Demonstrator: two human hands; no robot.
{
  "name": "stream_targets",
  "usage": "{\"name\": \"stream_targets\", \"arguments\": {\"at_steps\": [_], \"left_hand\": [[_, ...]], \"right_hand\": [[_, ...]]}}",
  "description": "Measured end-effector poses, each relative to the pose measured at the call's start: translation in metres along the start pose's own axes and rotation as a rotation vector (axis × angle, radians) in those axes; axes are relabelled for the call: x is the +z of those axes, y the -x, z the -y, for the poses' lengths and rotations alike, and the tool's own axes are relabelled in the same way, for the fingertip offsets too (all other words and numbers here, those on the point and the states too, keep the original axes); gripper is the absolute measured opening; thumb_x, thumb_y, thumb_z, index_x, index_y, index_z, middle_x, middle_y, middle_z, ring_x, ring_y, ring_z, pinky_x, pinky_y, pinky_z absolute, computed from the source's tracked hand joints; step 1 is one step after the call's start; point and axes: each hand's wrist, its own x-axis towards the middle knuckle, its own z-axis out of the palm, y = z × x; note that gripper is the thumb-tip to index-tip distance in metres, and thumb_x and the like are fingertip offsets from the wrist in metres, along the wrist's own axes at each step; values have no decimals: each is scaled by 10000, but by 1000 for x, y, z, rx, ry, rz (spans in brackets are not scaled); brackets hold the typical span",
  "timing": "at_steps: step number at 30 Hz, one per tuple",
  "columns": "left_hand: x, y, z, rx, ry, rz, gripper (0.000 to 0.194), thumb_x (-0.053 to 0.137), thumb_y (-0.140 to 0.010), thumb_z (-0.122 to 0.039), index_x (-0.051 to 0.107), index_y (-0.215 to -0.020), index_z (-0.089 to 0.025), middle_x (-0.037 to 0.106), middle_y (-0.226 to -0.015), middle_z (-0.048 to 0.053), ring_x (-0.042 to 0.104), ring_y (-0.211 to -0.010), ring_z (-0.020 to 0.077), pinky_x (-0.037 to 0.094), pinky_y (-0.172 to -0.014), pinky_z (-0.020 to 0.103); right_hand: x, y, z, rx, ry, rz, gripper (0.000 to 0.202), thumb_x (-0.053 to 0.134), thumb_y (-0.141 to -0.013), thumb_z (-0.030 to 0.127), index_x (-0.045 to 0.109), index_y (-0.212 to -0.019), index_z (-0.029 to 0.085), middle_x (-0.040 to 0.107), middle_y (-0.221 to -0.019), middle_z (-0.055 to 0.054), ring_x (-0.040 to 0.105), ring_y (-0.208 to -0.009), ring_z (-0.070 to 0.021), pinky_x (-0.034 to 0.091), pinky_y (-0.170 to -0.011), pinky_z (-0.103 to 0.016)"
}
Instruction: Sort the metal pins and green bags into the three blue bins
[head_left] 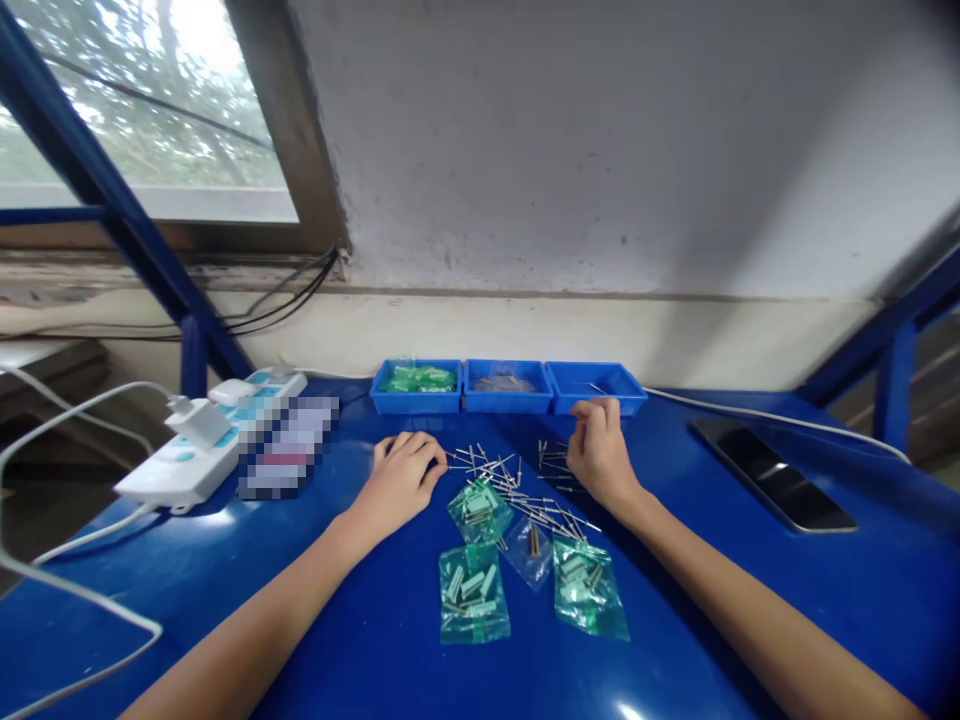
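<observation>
A loose pile of thin silver blind rivets (517, 490) lies on the blue table between my hands. At its left edge my left hand (409, 475) rests low, thumb and forefinger pinched at the end of a rivet. My right hand (600, 452) is over the pile's right side, just before the right-hand bin, its fingers curled together; what they hold, if anything, is hidden. Nearer me lie green plastic bags with pale cylindrical pieces: an upper one (480, 510), a lower left one (474, 595) and a right one (590, 588). Among them sits a clear bag (531, 553) with brownish pins.
Along the wall stand three blue bins: the left (417, 402) with green bags, the middle (508, 402) with clear bags, the right (634, 402) with a few rivets. A power strip (180, 475) with cables and a pixelated item (291, 448) are left; a phone (772, 475) lies right.
</observation>
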Motion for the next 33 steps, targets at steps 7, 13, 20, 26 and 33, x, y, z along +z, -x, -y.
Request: {"name": "stream_targets", "arguments": {"at_steps": [7, 13, 20, 26, 33], "left_hand": [[-7, 1, -16, -17, 114, -69, 144, 400, -918, -253, 520, -850, -209, 603, -926, 32, 495, -945, 216, 347, -828, 381], [-6, 5, -34, 126, 177, -67, 239, 339, -949, -242, 509, -788, -195, 587, -837, 29, 489, -870, 195, 361, -772, 344], [-1, 1, -19, 93, 145, -86, 216, 402, -936, -286, 580, -1043, -227, 626, -993, 36, 511, -940, 199, 370, -813, 348], [4, 0, -2, 83, -28, 7, 235, 471, -900, -311, 596, -1099, -297, 594, -1135, 33, 457, -1089, 248, 338, -872, 407], [5, -3, -7, 138, 7, 8, 192, 418, -919, -264, 590, -852, -211, 602, -901, 31, 511, -873, 202, 387, -783, 353]], "right_hand": [[-18, -4, 50, 20, -198, 174, 277, 429, -759, 79, 445, -1009, 198, 491, -866, -69, 514, -786, -198, 450, -668, -318], [-15, 1, 93, -173, -199, 409, 136, 437, -886, 225, 546, -963, 199, 589, -799, -59, 539, -741, -200, 411, -669, -330], [-24, -12, 61, -203, 15, 261, 239, 384, -916, 249, 590, -826, 169, 592, -658, -49, 519, -615, -163, 355, -605, -292], [-41, -24, -13, 308, 482, 232, 416, 431, -877, 384, 481, -1180, 102, 654, -820, -134, 597, -759, -266, 384, -643, -338], [-40, -10, 40, 183, 146, 439, 287, 459, -875, 396, 581, -1055, 208, 670, -817, -53, 612, -792, -221, 405, -646, -309]]}}
